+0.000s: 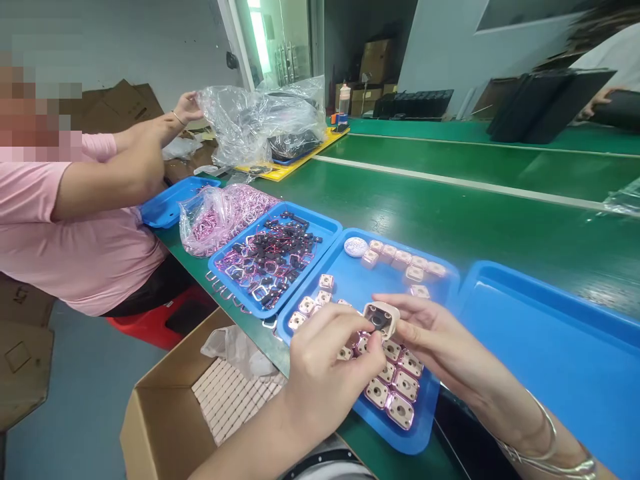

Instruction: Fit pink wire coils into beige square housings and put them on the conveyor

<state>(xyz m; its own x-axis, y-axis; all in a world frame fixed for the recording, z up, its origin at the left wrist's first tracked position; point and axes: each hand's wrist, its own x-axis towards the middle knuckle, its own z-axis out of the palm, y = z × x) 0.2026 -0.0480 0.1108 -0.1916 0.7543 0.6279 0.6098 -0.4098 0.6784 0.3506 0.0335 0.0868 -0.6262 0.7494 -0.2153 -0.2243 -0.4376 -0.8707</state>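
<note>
My right hand (434,337) pinches a small beige square part with a dark centre (381,318) above a blue tray (435,413). My left hand (327,370) meets it from the left, its fingertips pressing on the same part. Under both hands the tray holds several similar pink-beige square parts (395,387), some in rows. More of them line the tray's far edge (403,260), beside a small white round disc (355,247).
A second blue tray (327,230) of black and pink frames sits left, by a plastic bag of pink rings (220,217). An empty blue tray (560,360) lies right. A cardboard box (165,413) stands below. A person in pink (75,213) handles a large clear bag (260,120).
</note>
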